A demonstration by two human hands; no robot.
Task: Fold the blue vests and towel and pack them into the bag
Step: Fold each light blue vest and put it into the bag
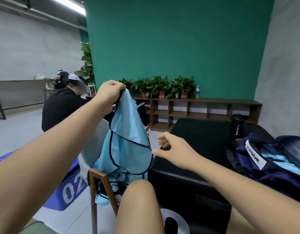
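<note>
My left hand grips the top of a light blue vest with dark trim and holds it up in the air. The vest hangs down over a grey chair, where more light blue fabric lies bunched on the seat. My right hand hovers just right of the vest's lower edge, fingers spread and relaxed, holding nothing. A navy bag with a white label lies unzipped on the black table at the right, with blue fabric showing inside it.
A black sport bottle stands on the table behind the bag. A person in black sits at the left behind the chair. A low wooden shelf with potted plants runs along the green wall. My knees are at the bottom.
</note>
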